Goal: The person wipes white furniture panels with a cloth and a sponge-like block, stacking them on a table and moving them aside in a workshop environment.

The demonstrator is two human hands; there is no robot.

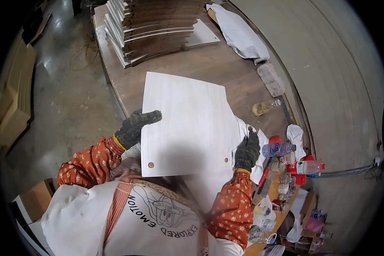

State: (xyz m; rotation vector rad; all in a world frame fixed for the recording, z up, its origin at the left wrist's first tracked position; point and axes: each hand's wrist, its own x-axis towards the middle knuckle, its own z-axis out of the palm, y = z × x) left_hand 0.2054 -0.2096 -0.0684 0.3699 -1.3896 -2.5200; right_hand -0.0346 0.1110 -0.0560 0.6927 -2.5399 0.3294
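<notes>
A white wooden panel [187, 119] with a slightly curved far edge and two small round holes near its close corners is held tilted in front of me. My left hand [134, 128], in a dark knitted glove with a yellow cuff edge, grips the panel's left edge, its thumb lying on the top face. At the right edge, my right hand [247, 151], gloved alike, is closed on a bunched white cloth [257, 171]. Folds of the cloth show on both sides of that hand and touch the panel's edge. The panel hides its own underside and my left fingers below it.
Stacked curved panels [158, 30] stand at the far end of the brown worktable [192, 64]. A white covering [239, 32], a clear plastic box [271, 80] and a jar [265, 107] line its right side. Several bottles [305, 167] crowd the right, near a wall [341, 85].
</notes>
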